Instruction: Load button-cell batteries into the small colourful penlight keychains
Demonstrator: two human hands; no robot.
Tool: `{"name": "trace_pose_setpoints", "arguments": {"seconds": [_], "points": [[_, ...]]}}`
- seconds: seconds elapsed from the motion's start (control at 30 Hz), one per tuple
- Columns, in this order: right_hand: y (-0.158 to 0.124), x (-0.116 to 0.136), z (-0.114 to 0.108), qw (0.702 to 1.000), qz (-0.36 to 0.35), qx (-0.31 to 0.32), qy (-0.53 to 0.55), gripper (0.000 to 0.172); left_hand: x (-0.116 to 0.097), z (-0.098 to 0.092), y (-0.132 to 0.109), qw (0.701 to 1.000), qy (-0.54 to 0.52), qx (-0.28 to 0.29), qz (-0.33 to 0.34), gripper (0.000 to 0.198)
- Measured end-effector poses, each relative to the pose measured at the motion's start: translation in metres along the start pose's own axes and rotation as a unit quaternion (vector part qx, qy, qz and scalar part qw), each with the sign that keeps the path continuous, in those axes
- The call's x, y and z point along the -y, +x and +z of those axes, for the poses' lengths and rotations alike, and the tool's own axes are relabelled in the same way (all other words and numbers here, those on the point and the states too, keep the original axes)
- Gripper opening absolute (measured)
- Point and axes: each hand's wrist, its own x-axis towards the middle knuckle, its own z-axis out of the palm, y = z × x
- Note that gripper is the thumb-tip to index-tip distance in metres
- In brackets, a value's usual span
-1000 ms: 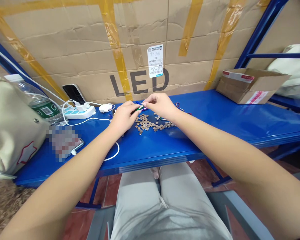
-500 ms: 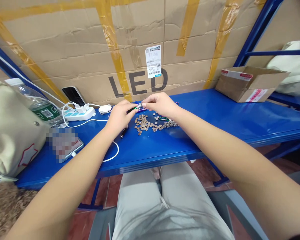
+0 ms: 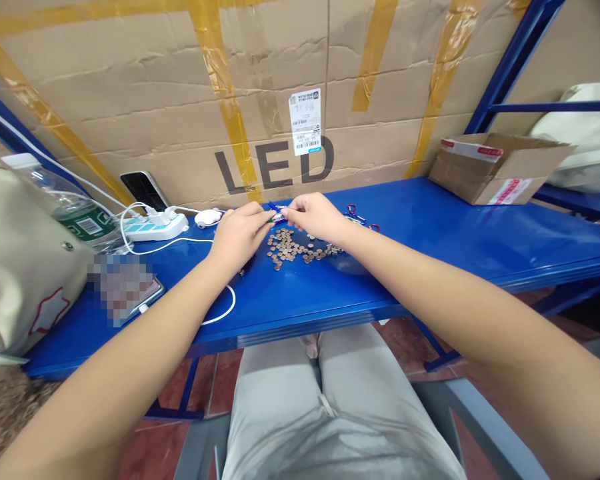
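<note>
My left hand [image 3: 241, 233] is closed in a pinch on a small shiny piece [image 3: 279, 217] with some green and silver on it, just above the far part of the blue table [image 3: 300, 293]. My right hand [image 3: 313, 217] meets it there, thumb and fingers pinched together at the piece's other end. Whatever else lies between those fingertips is too small to make out. Below both hands spreads a loose heap of small round metal discs [image 3: 285, 247], partly covered by my right wrist. Small red carabiner clips [image 3: 351, 209] lie behind my right forearm.
A white power strip [image 3: 157, 227] with cables, a phone [image 3: 143, 190] against the big carton [image 3: 270, 87], a clear bottle [image 3: 80, 213], another phone [image 3: 150, 297] and a beige bag [image 3: 25, 267] crowd the left. An open cardboard box [image 3: 495, 170] sits at right.
My right hand has shifted slightly left and down toward my left fingers. Carabiner clips behind my right forearm show more now. The green clip over the discs is no longer visible.
</note>
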Motion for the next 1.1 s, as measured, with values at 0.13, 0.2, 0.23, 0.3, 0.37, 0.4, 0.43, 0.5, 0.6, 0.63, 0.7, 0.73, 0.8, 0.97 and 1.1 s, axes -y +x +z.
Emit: {"name": "trace_pose_setpoints", "arguments": {"seconds": [0.13, 0.2, 0.23, 0.3, 0.37, 0.4, 0.43, 0.5, 0.6, 0.63, 0.7, 0.73, 0.8, 0.97, 1.1], "points": [[0.0, -0.002, 0.004, 0.982, 0.09, 0.047, 0.156, 0.031, -0.004, -0.006, 0.001, 0.996, 0.082, 0.01, 0.028, 0.037], [0.001, -0.003, 0.004, 0.965, 0.122, 0.07, 0.221, 0.03, -0.006, -0.008, 0.002, 0.996, 0.077, 0.007, 0.034, 0.036], [0.001, -0.003, 0.004, 0.958, 0.131, 0.08, 0.241, 0.029, -0.007, -0.008, 0.003, 0.997, 0.071, 0.004, 0.032, 0.036], [0.003, -0.002, 0.003, 0.955, 0.132, 0.09, 0.25, 0.028, -0.007, -0.007, 0.004, 0.998, 0.058, -0.007, 0.018, 0.034], [0.005, -0.002, 0.0, 0.97, 0.11, 0.075, 0.204, 0.03, -0.008, -0.005, 0.005, 0.999, 0.038, -0.02, -0.006, 0.032], [0.006, -0.001, -0.001, 0.98, 0.095, 0.062, 0.165, 0.031, -0.008, -0.003, 0.005, 0.999, 0.022, -0.022, -0.016, 0.031], [0.007, -0.001, -0.002, 0.988, 0.08, 0.05, 0.124, 0.032, -0.009, -0.001, 0.005, 0.999, 0.002, -0.021, -0.024, 0.03], [0.007, -0.001, -0.005, 0.996, 0.061, 0.041, 0.057, 0.031, -0.011, 0.001, 0.005, 0.999, -0.039, -0.01, -0.034, 0.03], [0.005, -0.001, -0.007, 0.998, 0.043, 0.042, -0.009, 0.032, -0.015, 0.003, 0.006, 0.995, -0.083, 0.02, -0.06, 0.025], [0.005, -0.001, -0.007, 0.998, 0.028, 0.039, -0.038, 0.033, -0.016, 0.004, 0.006, 0.992, -0.097, 0.031, -0.075, 0.024], [0.004, -0.001, -0.009, 0.995, -0.018, 0.031, -0.097, 0.035, -0.016, 0.006, 0.006, 0.984, -0.133, 0.05, -0.108, 0.022], [0.004, -0.001, -0.01, 0.992, -0.042, 0.028, -0.119, 0.036, -0.016, 0.007, 0.006, 0.978, -0.157, 0.058, -0.123, 0.022], [0.004, -0.002, -0.011, 0.986, -0.08, 0.025, -0.141, 0.038, -0.014, 0.009, 0.006, 0.963, -0.216, 0.068, -0.145, 0.023], [0.006, -0.004, -0.011, 0.987, -0.078, 0.02, -0.138, 0.04, -0.014, 0.014, 0.005, 0.929, -0.313, 0.091, -0.175, 0.022], [0.006, -0.003, -0.009, 0.993, -0.039, 0.0, -0.108, 0.035, -0.017, 0.014, 0.006, 0.918, -0.336, 0.099, -0.184, 0.024]]}}
